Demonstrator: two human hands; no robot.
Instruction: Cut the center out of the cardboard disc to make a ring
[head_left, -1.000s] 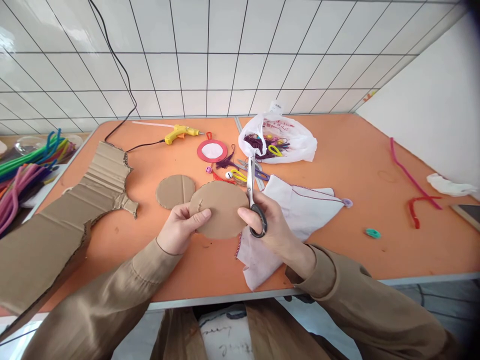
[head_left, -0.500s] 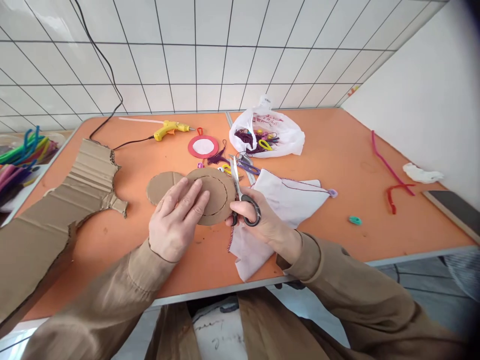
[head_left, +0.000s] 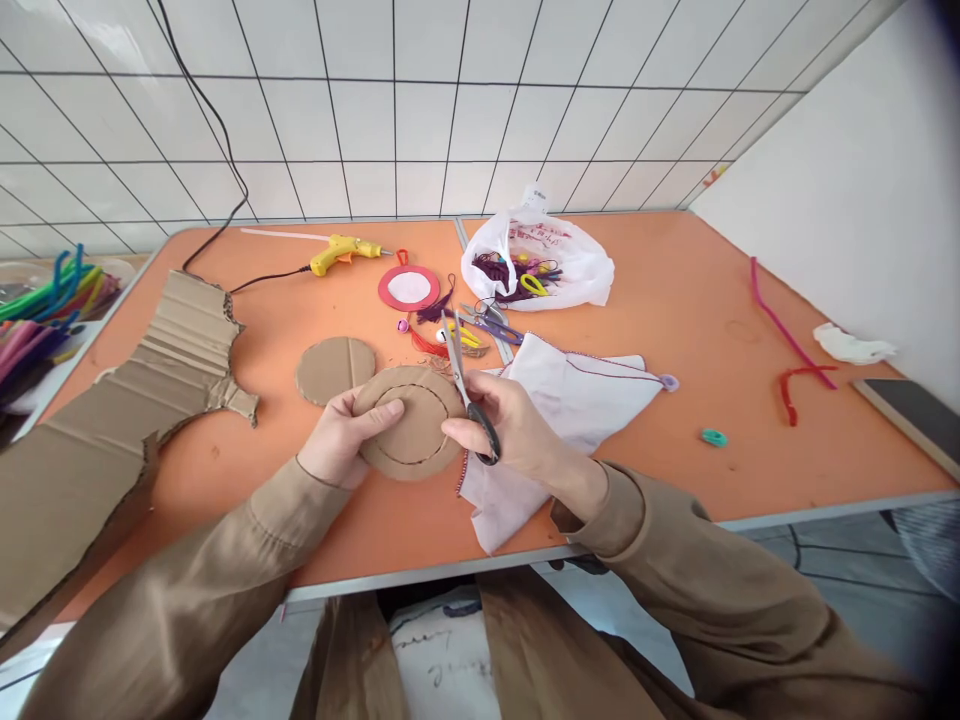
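Note:
My left hand (head_left: 346, 432) grips the left edge of a round cardboard disc (head_left: 420, 412), thumb on top and fingers underneath. A cut or scored circle runs inside the disc's rim. Black-handled scissors (head_left: 463, 378) are in my right hand (head_left: 517, 425), blades pointing up and away beside the disc's right edge; its thumb reaches to that edge. Beyond my left hand a smaller cardboard circle (head_left: 335, 368) lies flat on the table. Under and beside my right hand spreads a white cloth (head_left: 570, 385) with dark red stitched edging.
A large torn cardboard sheet (head_left: 97, 430) covers the left side. Farther back are a yellow glue gun (head_left: 349, 253), a red-rimmed round piece (head_left: 409, 287), purple-handled scissors (head_left: 499, 327) and a white plastic bag (head_left: 577, 265) of tassels. Pipe cleaners (head_left: 787, 320) lie at right.
My left hand has gone from lying flat on the disc to gripping its left edge. The disc has come nearer to me, uncovering the smaller circle. The scissors stay in my right hand.

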